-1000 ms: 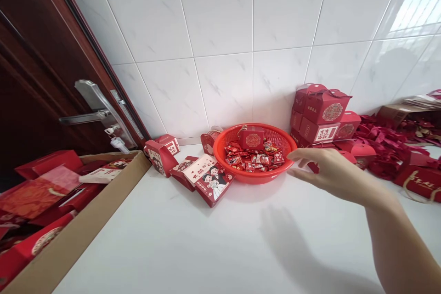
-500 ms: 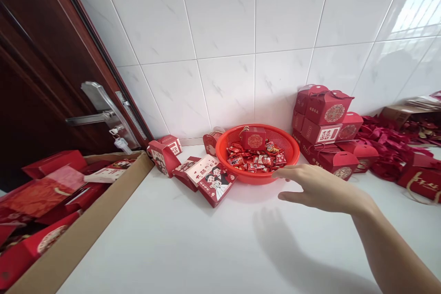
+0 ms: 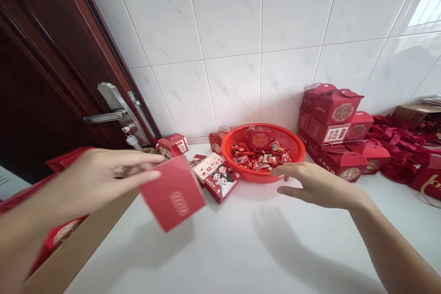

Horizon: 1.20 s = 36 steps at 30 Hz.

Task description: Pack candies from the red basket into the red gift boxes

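My left hand [image 3: 127,172] grips a red paper gift box [image 3: 174,193] by its upper left edge, thumb in front. The box hangs tilted above the white surface, slightly blurred. My right hand [image 3: 310,186] hovers near the front right rim of a red plastic basket [image 3: 296,158], holding nothing, its thumb apart from the fingers. Inside the basket are red-wrapped candies [image 3: 267,160] and a small red box [image 3: 259,139]. A box with a printed bridal couple [image 3: 222,179] lies on the surface left of the basket.
Stacked red gift boxes [image 3: 339,115] stand right of the basket, beside a heap of dark red ribbon-like material [image 3: 396,142]. A cardboard carton [image 3: 99,225] of red boxes sits at left. Behind are a tiled wall [image 3: 230,87] and a door handle [image 3: 105,117].
My left hand has come into view from the left with a red gift box in it. My right hand has stayed in nearly the same place. The view has shifted slightly.
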Available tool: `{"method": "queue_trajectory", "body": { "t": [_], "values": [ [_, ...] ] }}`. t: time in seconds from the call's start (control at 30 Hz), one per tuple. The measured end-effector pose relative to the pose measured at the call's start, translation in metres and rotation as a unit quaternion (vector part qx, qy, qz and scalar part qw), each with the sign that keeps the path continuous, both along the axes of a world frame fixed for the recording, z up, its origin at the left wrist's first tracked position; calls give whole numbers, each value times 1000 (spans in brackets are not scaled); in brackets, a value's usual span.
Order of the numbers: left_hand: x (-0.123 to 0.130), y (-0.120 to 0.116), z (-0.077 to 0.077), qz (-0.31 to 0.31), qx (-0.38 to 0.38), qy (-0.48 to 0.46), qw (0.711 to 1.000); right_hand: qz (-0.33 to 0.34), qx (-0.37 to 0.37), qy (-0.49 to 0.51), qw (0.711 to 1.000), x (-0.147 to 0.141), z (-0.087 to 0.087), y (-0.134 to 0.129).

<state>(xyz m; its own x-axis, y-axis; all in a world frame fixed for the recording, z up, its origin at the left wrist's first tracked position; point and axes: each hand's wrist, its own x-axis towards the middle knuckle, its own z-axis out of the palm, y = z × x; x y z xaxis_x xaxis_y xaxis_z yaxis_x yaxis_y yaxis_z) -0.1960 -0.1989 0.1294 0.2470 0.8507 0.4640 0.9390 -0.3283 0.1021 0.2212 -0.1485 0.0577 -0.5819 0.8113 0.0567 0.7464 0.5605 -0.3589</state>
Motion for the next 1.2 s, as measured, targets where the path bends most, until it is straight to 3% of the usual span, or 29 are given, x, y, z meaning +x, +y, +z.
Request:
{"method": "queue_trajectory", "body": {
  "t": [0.07, 0.17, 0.23, 0.33, 0.53, 0.63, 0.83, 1.07, 1.2],
  "values": [
    [40, 16, -9, -153, -29, 21, 988, -10, 13, 40, 999, 1, 0, 1],
    [97, 28, -32, -330, 28, 48, 942, 2, 16, 113, 993, 2, 2, 3],
    [125, 30, -50, -394, 88, 69, 912, 36, 9, 151, 988, 3, 4, 3],
    [150, 32, -74, -437, 140, 88, 884, 79, -20, 149, 985, 5, 4, 3],
    [164, 36, -101, -443, 150, 45, 883, 125, -83, 62, 987, 3, 0, 1],
    [161, 36, -107, -444, 121, 19, 888, 91, -65, 12, 994, 2, -1, -1],
    [146, 35, -114, -406, -30, -45, 912, -23, -90, -69, 993, 0, 2, -3],
    [150, 37, -113, -253, -198, -51, 946, -72, -116, -100, 986, -1, 2, -2],
    [149, 43, -111, -232, -257, -66, 936, -82, -139, -127, 979, 5, -3, 3]
  ]
}}
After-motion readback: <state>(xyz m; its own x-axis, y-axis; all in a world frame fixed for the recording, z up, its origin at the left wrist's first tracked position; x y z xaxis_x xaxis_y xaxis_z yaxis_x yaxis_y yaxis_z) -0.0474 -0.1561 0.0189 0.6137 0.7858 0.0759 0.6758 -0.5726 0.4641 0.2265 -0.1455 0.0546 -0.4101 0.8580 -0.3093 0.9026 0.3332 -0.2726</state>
